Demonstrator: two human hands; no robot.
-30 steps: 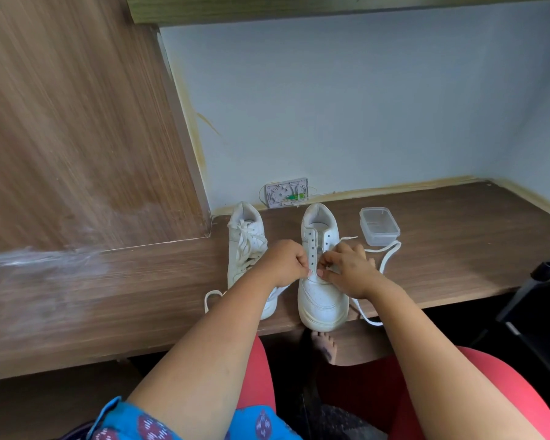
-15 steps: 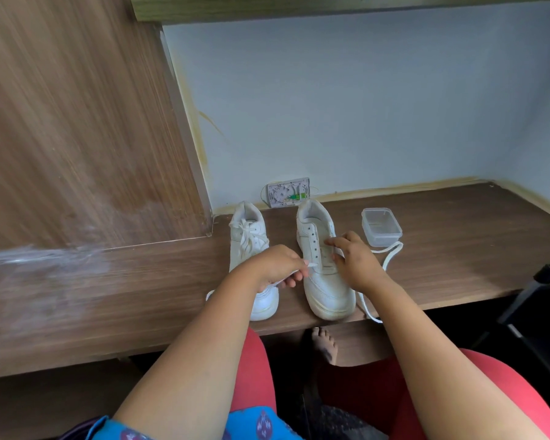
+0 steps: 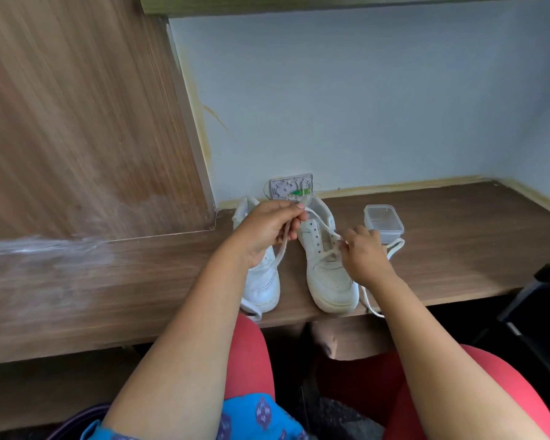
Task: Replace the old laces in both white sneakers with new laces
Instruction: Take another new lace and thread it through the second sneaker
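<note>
A wooden counter [image 3: 442,255] runs along a pale blue wall, with a wood panel [image 3: 77,122] at far left. On it, the left sneaker [image 3: 261,281] stands with its toe toward the viewer, partly hidden by the left hand [image 3: 264,233], whose fingers pinch a white lace [image 3: 319,222] raised above the shoes. The lace stretches right across the right sneaker [image 3: 327,274], beside the first, to the right hand [image 3: 362,258], which pinches it at the eyelets. More lace [image 3: 394,247] trails by a clear plastic container [image 3: 383,222] farther right.
</note>
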